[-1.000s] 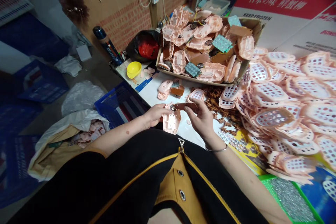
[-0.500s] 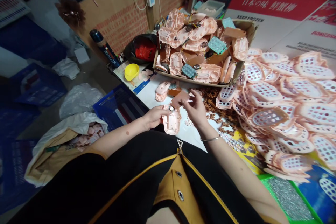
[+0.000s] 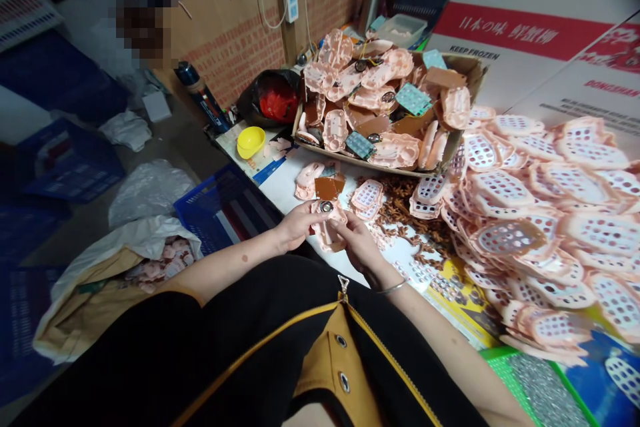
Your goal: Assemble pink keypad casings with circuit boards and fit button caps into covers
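In front of my body I hold a pink plastic shell [image 3: 327, 232] with a small round speaker [image 3: 326, 207] at its far end. My left hand [image 3: 295, 227] is closed on the shell's left side, thumb beside the speaker. My right hand [image 3: 363, 247] is closed at its right side, fingers over the edge. A strip of brown shows along the shell's lower right edge; I cannot tell how it sits there. Just beyond lie brown boards [image 3: 329, 187] and another pink shell [image 3: 307, 180]. A pink shell with many holes [image 3: 368, 199] lies beyond my right hand.
A cardboard box [image 3: 450, 153] full of pink shells and boards stands at the back. Perforated pink covers [image 3: 505, 188] are piled on the right, above a green tray [image 3: 493, 363] of small metal parts. A yellow bowl [image 3: 251, 142] and blue crate [image 3: 225, 210] are left.
My right hand has come down from beyond the shell to its right side. The brown board it held no longer shows between its fingers. The perforated shell is now uncovered.
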A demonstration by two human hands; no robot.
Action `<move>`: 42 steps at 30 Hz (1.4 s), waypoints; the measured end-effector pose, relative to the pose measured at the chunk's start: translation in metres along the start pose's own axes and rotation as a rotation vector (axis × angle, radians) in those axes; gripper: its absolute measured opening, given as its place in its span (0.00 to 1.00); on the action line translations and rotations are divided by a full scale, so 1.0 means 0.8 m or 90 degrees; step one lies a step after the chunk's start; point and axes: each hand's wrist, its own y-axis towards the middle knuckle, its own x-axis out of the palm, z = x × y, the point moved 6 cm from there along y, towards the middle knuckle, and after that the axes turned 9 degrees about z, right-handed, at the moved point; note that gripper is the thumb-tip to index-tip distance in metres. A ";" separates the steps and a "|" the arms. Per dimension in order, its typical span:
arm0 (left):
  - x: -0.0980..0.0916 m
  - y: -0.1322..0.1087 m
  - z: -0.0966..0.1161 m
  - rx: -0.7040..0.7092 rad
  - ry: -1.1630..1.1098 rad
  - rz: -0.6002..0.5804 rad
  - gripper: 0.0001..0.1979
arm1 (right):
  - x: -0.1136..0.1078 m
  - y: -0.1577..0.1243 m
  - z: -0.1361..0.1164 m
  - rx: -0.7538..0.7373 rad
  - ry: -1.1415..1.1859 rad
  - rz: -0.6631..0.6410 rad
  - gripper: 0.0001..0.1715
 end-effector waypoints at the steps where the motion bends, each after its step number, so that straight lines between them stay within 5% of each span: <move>1: 0.000 0.000 0.000 -0.001 0.001 -0.001 0.26 | -0.001 0.000 0.001 0.008 0.008 0.001 0.32; 9: -0.007 0.007 -0.007 -0.045 0.015 0.024 0.23 | 0.001 0.000 0.013 0.101 0.037 0.002 0.30; 25: -0.001 0.013 -0.003 -0.050 0.090 -0.021 0.25 | -0.005 0.001 0.020 0.127 0.058 0.048 0.31; 42: 0.001 0.011 -0.020 -0.047 0.178 -0.089 0.22 | -0.010 0.001 0.007 0.043 0.100 0.048 0.31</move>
